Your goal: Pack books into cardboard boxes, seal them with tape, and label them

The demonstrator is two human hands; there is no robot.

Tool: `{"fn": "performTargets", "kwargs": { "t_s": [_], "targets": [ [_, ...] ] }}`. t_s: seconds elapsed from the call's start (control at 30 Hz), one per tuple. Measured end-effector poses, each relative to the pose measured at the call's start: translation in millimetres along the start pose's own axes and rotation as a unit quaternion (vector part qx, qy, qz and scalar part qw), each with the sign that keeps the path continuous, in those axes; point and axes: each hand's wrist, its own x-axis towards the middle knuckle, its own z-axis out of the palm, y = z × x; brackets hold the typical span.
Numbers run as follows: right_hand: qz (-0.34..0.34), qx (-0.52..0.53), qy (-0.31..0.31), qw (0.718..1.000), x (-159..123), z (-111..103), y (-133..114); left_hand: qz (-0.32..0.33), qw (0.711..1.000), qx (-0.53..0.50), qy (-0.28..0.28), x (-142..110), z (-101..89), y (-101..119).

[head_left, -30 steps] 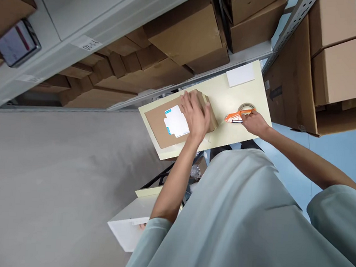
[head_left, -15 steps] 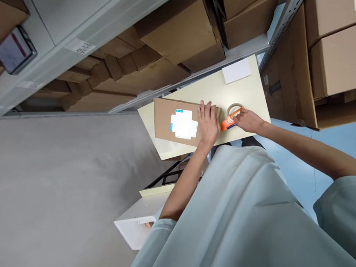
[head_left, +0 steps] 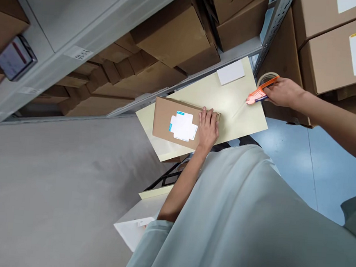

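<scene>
The right hand [head_left: 282,92], gripping an orange plastic tape dispenser [head_left: 257,94], has moved past the pale-yellow worktop's right edge, seemingly drawing clear tape [head_left: 239,110]; the left hand [head_left: 208,131], fingers parted, presses a brown cardboard box [head_left: 181,125] near the front edge.

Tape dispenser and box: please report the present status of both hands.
Right hand holding orange tape dispenser. Left hand on labelled box, at end nearer dispenser. Box on table; white card lying apart, seemingly not in the way.
</scene>
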Motion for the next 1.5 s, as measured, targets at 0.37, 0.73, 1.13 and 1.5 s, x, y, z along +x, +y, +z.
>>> {"fn": "performTargets", "kwargs": {
  "t_s": [0.37, 0.73, 1.13, 1.5],
  "targets": [
    [0.044, -0.036, -0.184, 0.981, 72.8, -5.0, -187.4, 0.014, 0.999, 0.025, 0.02, 0.3, 4.8, 7.0],
    [-0.056, -0.077, -0.158, 0.983, 141.5, -142.5, -255.8, -0.029, 0.983, -0.081, 0.163, 19.2, -35.8, 16.7],
    [-0.143, -0.076, -0.045, 0.986, 286.1, -252.5, -412.1, -0.047, 0.918, -0.04, 0.393, 130.0, -285.4, -38.0],
    [-0.133, -0.089, -0.019, 0.987, 325.0, -240.9, -425.0, -0.087, 0.944, 0.004, 0.319, 56.2, -242.2, -46.0]
  ]
}}
